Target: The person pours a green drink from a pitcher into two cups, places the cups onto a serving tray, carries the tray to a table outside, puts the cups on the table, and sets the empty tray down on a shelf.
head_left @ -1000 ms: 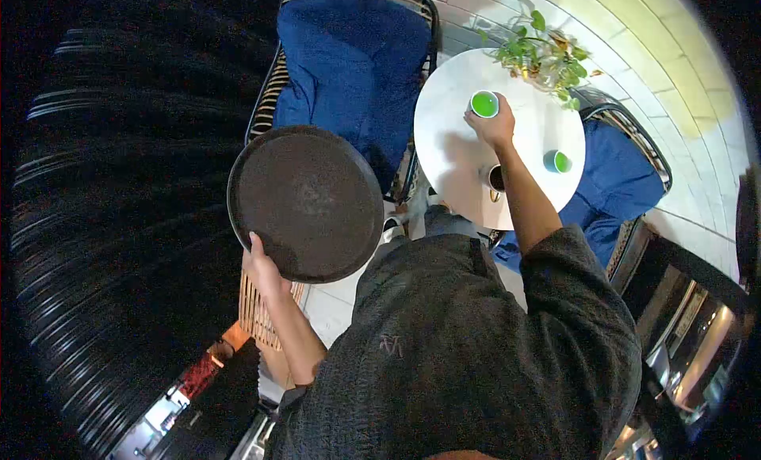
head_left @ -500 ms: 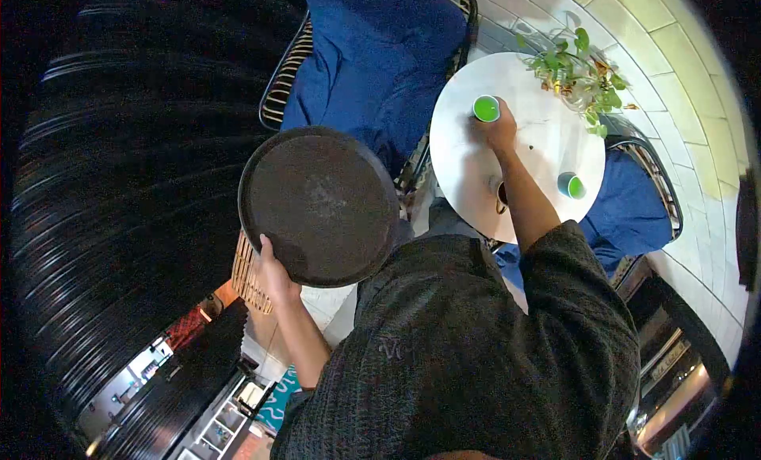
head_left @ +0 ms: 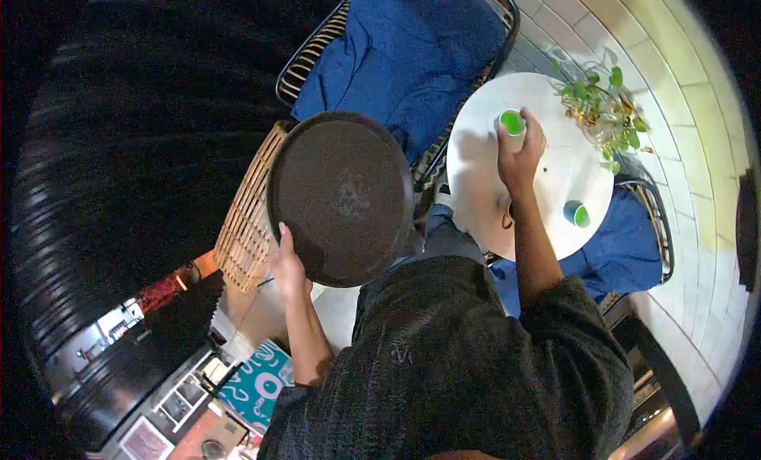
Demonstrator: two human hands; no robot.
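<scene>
My left hand (head_left: 290, 271) grips the near-left edge of a round dark brown tray (head_left: 341, 198), thumb on top; its upper face carries nothing but a worn mark in the middle. Over the round white table (head_left: 476, 194), my right hand (head_left: 523, 152) has thumb and fingers around a cup of bright green drink (head_left: 512, 122). Whether that cup's base rests on the table is hard to see. A second green-filled cup (head_left: 581, 215) stands near the table's right edge. Beside my right forearm is a partly hidden cup with a brown handle (head_left: 507, 219).
A potted plant (head_left: 606, 115) trails leaves over the table's far right edge. Chairs draped in blue cloth stand at the back (head_left: 420, 48) and at the right (head_left: 622, 242). A slatted wooden piece (head_left: 250, 214) lies left of the tray. A tiled wall (head_left: 674, 103) curves behind.
My view has shifted, so table and chairs sit lower and further right. My right hand has turned, its fingers now overlapping the cup's rim. The tray stays in my left hand.
</scene>
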